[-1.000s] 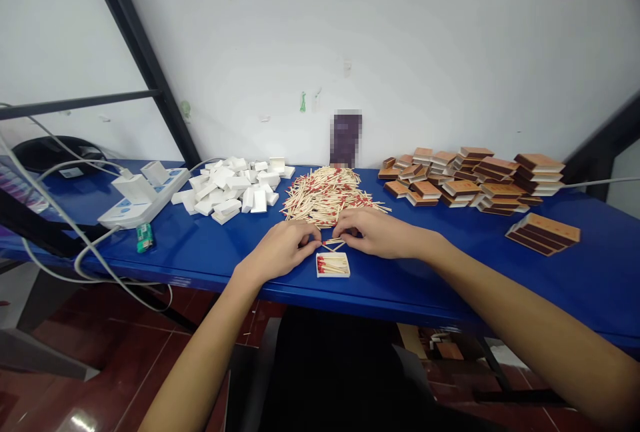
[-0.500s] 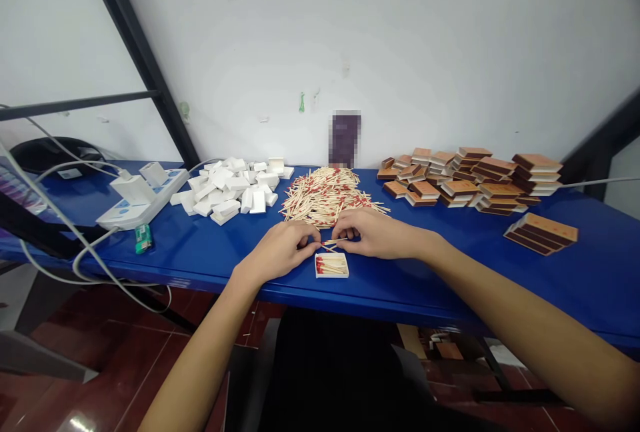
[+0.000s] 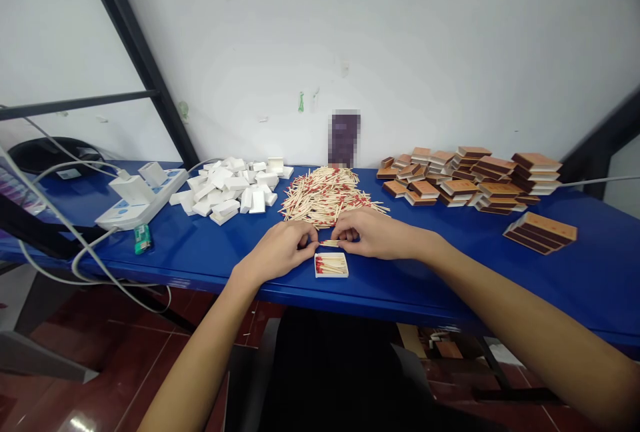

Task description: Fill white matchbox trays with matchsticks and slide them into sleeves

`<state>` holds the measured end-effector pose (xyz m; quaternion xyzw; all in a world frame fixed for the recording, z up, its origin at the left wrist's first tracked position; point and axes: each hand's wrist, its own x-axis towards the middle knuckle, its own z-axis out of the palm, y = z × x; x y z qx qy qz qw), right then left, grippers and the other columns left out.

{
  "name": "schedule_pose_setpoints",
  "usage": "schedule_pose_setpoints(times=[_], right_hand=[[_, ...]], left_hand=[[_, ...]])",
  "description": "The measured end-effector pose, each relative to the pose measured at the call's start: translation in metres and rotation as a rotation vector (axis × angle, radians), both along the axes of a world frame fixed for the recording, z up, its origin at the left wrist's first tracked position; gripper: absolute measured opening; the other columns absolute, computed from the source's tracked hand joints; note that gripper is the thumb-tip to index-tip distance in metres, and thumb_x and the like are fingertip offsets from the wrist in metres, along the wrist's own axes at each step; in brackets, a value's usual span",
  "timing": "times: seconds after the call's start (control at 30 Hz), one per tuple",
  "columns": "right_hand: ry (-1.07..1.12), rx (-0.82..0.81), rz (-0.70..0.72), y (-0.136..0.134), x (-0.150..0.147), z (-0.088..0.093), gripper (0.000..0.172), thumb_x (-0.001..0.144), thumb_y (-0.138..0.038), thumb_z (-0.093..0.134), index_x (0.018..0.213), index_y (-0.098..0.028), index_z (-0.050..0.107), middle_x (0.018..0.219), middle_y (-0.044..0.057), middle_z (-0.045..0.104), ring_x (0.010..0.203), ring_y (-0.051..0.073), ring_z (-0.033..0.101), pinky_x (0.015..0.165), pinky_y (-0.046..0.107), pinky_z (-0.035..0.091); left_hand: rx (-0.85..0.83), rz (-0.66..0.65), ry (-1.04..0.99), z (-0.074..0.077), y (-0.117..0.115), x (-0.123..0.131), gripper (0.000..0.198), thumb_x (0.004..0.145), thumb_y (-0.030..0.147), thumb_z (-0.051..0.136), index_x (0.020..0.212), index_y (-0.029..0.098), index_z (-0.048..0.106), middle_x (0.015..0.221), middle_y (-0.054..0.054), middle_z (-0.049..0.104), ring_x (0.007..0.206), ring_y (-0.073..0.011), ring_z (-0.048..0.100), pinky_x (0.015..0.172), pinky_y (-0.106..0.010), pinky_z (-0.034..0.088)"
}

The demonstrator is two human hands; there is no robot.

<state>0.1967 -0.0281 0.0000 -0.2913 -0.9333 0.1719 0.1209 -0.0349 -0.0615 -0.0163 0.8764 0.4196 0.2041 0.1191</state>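
Between my hands, a few matches [image 3: 329,243] lie level with red heads to the left. My left hand [image 3: 286,247] pinches them at the head end, and my right hand [image 3: 364,235] is closed on their other end. Just in front of them sits a white matchbox tray [image 3: 346,266], open side up, holding a layer of matches with red heads to the left. Behind my hands spreads a large heap of loose matches [image 3: 327,193]; my right hand is close to its front edge.
Left of the heap are piled white matchbox trays [image 3: 225,187]. Brown matchbox sleeves [image 3: 460,182] are stacked at the right, with a separate group of sleeves [image 3: 543,232] nearer. A power strip [image 3: 145,199], cables and a green battery [image 3: 143,239] occupy the left of the blue table [image 3: 430,285].
The matches between my fingers were crossed and splayed; now they lie together in one line. My hands have barely moved, and the tray stays in place.
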Motion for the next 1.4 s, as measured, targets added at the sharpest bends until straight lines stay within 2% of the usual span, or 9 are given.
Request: schedule_pose_setpoints(times=[0.2, 0.37, 0.53, 0.77, 0.83, 0.93, 1.03, 1.3, 1.4], right_hand=[[0.035, -0.023, -0.011, -0.001, -0.004, 0.0, 0.018, 0.087, -0.023, 0.059, 0.093, -0.017, 0.076, 0.08, 0.004, 0.069, 0.068, 0.014, 0.06, 0.064, 0.025, 0.045], [0.07, -0.019, -0.015, -0.003, -0.007, 0.0, 0.021, 0.091, -0.023, 0.055, 0.092, -0.018, 0.075, 0.085, 0.004, 0.073, 0.075, 0.016, 0.063, 0.069, 0.027, 0.044], [0.058, -0.017, -0.014, -0.004, -0.009, -0.001, 0.018, 0.089, -0.024, 0.057, 0.089, -0.017, 0.074, 0.077, 0.003, 0.069, 0.067, 0.015, 0.059, 0.064, 0.027, 0.043], [0.071, -0.096, -0.005, -0.005, -0.007, 0.003, 0.016, 0.087, -0.025, 0.061, 0.092, -0.017, 0.073, 0.079, 0.003, 0.068, 0.067, 0.014, 0.06, 0.064, 0.025, 0.045], [0.103, -0.038, -0.04, -0.005, -0.002, 0.009, 0.018, 0.089, -0.027, 0.058, 0.095, -0.017, 0.072, 0.082, 0.004, 0.07, 0.071, 0.015, 0.061, 0.065, 0.025, 0.044], [0.129, 0.152, -0.198, -0.001, 0.01, 0.021, 0.02, 0.091, -0.025, 0.052, 0.088, -0.018, 0.071, 0.081, 0.004, 0.069, 0.072, 0.016, 0.059, 0.065, 0.027, 0.04], [-0.015, 0.225, -0.289, 0.005, 0.024, 0.028, 0.014, 0.085, -0.023, 0.057, 0.079, -0.018, 0.068, 0.074, 0.004, 0.067, 0.068, 0.017, 0.057, 0.063, 0.029, 0.036], [-0.351, 0.08, -0.326, 0.004, 0.031, 0.028, 0.009, 0.079, -0.025, 0.06, 0.072, -0.021, 0.065, 0.073, 0.002, 0.065, 0.066, 0.017, 0.055, 0.057, 0.027, 0.031], [-0.368, 0.04, -0.304, 0.001, 0.026, 0.029, 0.012, 0.079, -0.019, 0.058, 0.069, -0.02, 0.063, 0.071, 0.002, 0.065, 0.064, 0.016, 0.054, 0.057, 0.027, 0.032]], left_hand=[[-0.011, -0.015, -0.017, 0.001, -0.001, 0.001, 0.011, 0.091, 0.022, 0.052, 0.085, 0.019, 0.061, 0.069, 0.003, 0.053, 0.062, -0.0119, 0.048, 0.061, -0.025, 0.035], [-0.006, -0.014, -0.01, 0.0, 0.0, 0.0, 0.009, 0.09, 0.023, 0.054, 0.086, 0.019, 0.06, 0.069, 0.003, 0.054, 0.062, -0.0119, 0.049, 0.061, -0.025, 0.036], [-0.01, 0.003, -0.015, 0.0, -0.001, 0.0, 0.01, 0.094, 0.025, 0.05, 0.097, 0.02, 0.058, 0.07, 0.003, 0.057, 0.064, -0.0139, 0.053, 0.062, -0.026, 0.038], [0.033, -0.049, -0.004, -0.002, 0.001, 0.0, 0.024, 0.097, 0.016, 0.042, 0.104, 0.021, 0.064, 0.101, -0.002, 0.07, 0.09, -0.0171, 0.065, 0.082, -0.028, 0.046], [0.034, -0.042, 0.002, -0.002, 0.001, 0.0, 0.025, 0.096, 0.016, 0.043, 0.104, 0.021, 0.066, 0.103, -0.003, 0.071, 0.092, -0.0179, 0.066, 0.083, -0.029, 0.047], [0.032, -0.035, 0.016, -0.001, 0.0, 0.0, 0.026, 0.097, 0.016, 0.042, 0.105, 0.02, 0.067, 0.106, -0.004, 0.072, 0.095, -0.0191, 0.067, 0.086, -0.031, 0.048], [0.022, -0.041, 0.021, -0.001, 0.0, -0.001, 0.027, 0.097, 0.016, 0.042, 0.106, 0.02, 0.067, 0.107, -0.004, 0.073, 0.097, -0.0197, 0.067, 0.088, -0.032, 0.048], [0.04, -0.043, 0.025, -0.002, 0.0, 0.0, 0.029, 0.096, 0.015, 0.041, 0.106, 0.021, 0.068, 0.109, -0.003, 0.073, 0.099, -0.0191, 0.067, 0.089, -0.031, 0.048], [0.076, 0.065, 0.05, -0.001, -0.002, 0.0, 0.026, 0.093, 0.016, 0.043, 0.107, 0.021, 0.065, 0.1, -0.003, 0.073, 0.089, -0.0198, 0.067, 0.078, -0.03, 0.047]])
